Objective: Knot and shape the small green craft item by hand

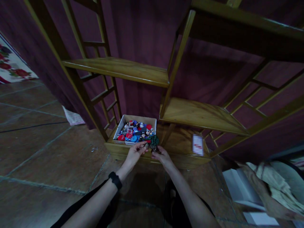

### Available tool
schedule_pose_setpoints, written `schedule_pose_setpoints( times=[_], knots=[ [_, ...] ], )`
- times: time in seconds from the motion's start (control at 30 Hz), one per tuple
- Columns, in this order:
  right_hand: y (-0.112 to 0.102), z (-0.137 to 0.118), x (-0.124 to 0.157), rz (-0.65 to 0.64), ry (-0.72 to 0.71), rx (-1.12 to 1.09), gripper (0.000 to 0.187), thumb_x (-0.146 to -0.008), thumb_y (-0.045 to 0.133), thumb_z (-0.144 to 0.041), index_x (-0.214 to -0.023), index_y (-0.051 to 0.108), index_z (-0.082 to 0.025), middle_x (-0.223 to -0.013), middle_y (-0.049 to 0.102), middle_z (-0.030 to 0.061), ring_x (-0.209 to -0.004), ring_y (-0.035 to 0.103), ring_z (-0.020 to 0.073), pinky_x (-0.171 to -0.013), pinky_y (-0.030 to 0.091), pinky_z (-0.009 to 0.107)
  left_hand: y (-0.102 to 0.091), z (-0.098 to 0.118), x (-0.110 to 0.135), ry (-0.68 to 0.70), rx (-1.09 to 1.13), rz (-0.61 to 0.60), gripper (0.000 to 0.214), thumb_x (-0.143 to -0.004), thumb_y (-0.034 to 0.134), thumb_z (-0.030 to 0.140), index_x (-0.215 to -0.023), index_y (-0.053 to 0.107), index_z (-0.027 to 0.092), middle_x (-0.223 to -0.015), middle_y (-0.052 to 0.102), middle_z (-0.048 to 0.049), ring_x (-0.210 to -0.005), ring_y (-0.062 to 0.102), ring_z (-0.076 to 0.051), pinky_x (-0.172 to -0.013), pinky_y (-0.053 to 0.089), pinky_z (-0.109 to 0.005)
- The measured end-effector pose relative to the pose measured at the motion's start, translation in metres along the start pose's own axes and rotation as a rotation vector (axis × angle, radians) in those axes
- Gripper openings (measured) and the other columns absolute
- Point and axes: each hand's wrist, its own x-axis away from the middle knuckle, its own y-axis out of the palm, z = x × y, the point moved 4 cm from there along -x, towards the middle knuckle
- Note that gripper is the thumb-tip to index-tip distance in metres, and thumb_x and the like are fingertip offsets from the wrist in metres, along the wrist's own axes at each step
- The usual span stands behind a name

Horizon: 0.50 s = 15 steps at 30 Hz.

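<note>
Both my hands meet just in front of a shallow white cardboard box (140,120), at its right front corner. Between them is a small bunched dark green item (155,140) with a bit of red and some dangling parts; its exact kind is too small to make out. My left hand (136,152) pinches its left side, fingers closed. On its lower right, my right hand (162,155) closes thumb and fingers. Inside the box lie many small trinkets (135,130) in red, blue, black and white.
A wooden shelf unit (118,70) stands ahead, its upper boards overhanging the box. On the low base to the right lies a white card (198,145), blurred. White cartons (242,186) and cloth are on the floor at right. A purple curtain (142,34) hangs behind.
</note>
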Motion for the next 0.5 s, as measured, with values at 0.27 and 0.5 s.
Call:
schedule_pose_setpoints(
  times=[0.27,0.5],
  knots=[
    [0.004,-0.003,0.002,-0.051,0.024,-0.058,0.036,-0.055,0.072,-0.035,-0.085,0.062,-0.017,-0.082,0.061,0.0016,-0.07,0.056,0.0131,-0.071,0.049,0.033,-0.004,0.003,0.003,-0.099,0.088,-0.047,0.033,-0.065,0.067,0.033,-0.091,0.064,0.013,-0.074,0.065,-0.0045,-0.064,0.059,-0.014,-0.06,0.041,-0.022],
    [0.01,-0.002,0.006,-0.144,0.009,-0.057,0.04,-0.058,0.071,-0.039,-0.091,0.063,-0.018,-0.085,0.062,0.0026,-0.072,0.056,0.013,-0.072,0.049,0.034,-0.017,-0.003,-0.001,-0.194,0.17,0.055,0.028,-0.064,0.069,0.024,-0.09,0.064,0.016,-0.082,0.066,-0.004,-0.074,0.059,-0.012,-0.065,0.042,-0.02]
  ],
)
